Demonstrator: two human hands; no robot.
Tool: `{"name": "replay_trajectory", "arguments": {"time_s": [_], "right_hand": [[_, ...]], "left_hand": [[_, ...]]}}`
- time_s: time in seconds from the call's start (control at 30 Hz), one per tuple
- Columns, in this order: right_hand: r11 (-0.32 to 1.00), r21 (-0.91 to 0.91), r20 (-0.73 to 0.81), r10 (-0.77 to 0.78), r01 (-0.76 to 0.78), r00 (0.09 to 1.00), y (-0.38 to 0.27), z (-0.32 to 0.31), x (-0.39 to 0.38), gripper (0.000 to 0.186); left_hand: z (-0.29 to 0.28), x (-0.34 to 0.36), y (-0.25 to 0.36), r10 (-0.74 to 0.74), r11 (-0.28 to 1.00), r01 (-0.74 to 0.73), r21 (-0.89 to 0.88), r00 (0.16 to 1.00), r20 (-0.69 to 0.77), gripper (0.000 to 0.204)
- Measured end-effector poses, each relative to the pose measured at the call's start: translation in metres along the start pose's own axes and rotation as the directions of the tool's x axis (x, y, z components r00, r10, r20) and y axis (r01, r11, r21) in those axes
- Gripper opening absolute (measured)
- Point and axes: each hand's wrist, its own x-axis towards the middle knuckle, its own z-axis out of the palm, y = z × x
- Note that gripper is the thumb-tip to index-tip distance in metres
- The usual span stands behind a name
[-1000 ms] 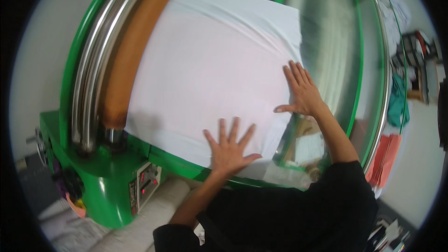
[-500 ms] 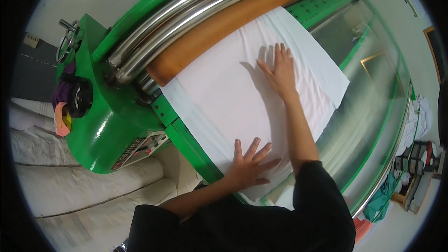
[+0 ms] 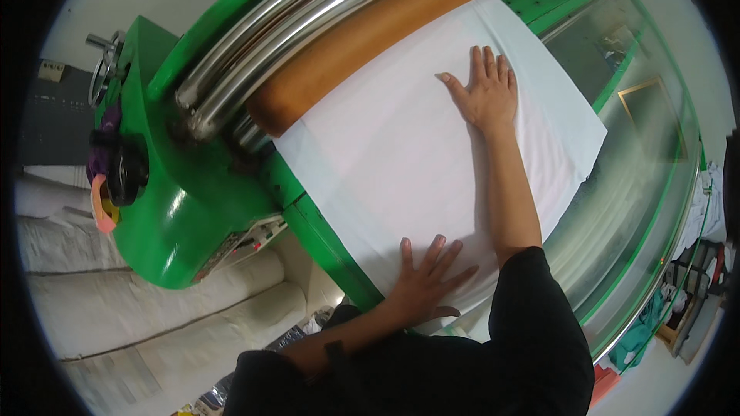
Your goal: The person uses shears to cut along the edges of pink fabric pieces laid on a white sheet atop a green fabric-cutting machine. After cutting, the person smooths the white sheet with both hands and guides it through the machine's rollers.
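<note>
A sheet of white cloth with a pinkish middle (image 3: pixel 378 146) lies spread over the bed of a green roller machine (image 3: pixel 185 208). Its far edge meets the brown roller (image 3: pixel 347 54). My right hand (image 3: pixel 491 100) rests flat on the cloth's far right part, fingers stretched and thumb out to the left. Nearer to me, my left hand (image 3: pixel 426 281) is spread on the cloth close to its near edge. Neither hand holds anything. Soft creases run through the cloth to the right of my right forearm.
Shiny metal rollers (image 3: pixel 254 69) run beside the brown one. A clear panel (image 3: pixel 640 177) covers the bed at the right. Large wrapped rolls (image 3: pixel 154 300) lie at the lower left. A black knob (image 3: pixel 127 173) and a handwheel (image 3: pixel 106 69) stick out of the machine's left end.
My right hand has moved a little farther over the cloth and now lies flatter on it. My left hand stays spread near the close edge. The whole view has shifted slightly.
</note>
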Motion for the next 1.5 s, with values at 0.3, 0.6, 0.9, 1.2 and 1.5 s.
{"name": "replay_trajectory", "arguments": {"time_s": [0.3,0.6,0.9,1.2,1.5], "right_hand": [[1.0,-0.01,0.077,0.004,-0.003,0.997,-0.004,-0.004,0.005,0.101],[0.999,0.035,-0.04,-0.039,0.04,0.998,-0.009,-0.002,0.004,0.106],[0.999,0.052,-0.036,-0.015,0.016,0.999,-0.012,0.0,0.007,0.108],[0.999,0.035,-0.017,-0.025,0.025,1.0,-0.012,0.007,0.012,0.098],[0.999,0.03,0.035,-0.028,0.027,0.999,-0.018,0.006,0.015,0.088]], "left_hand": [[-0.086,0.08,-0.122,-0.159,0.978,0.207,0.026,0.82,-0.55,0.087],[-0.084,0.088,-0.193,-0.501,0.769,0.627,0.126,0.713,-0.492,0.091],[-0.084,0.086,-0.196,-0.484,0.765,0.623,0.164,0.724,-0.491,0.085],[-0.088,0.087,-0.2,-0.473,0.771,0.615,0.169,0.729,-0.494,0.081],[-0.089,0.084,-0.21,-0.437,0.812,0.555,0.182,0.784,-0.442,0.08]]}}
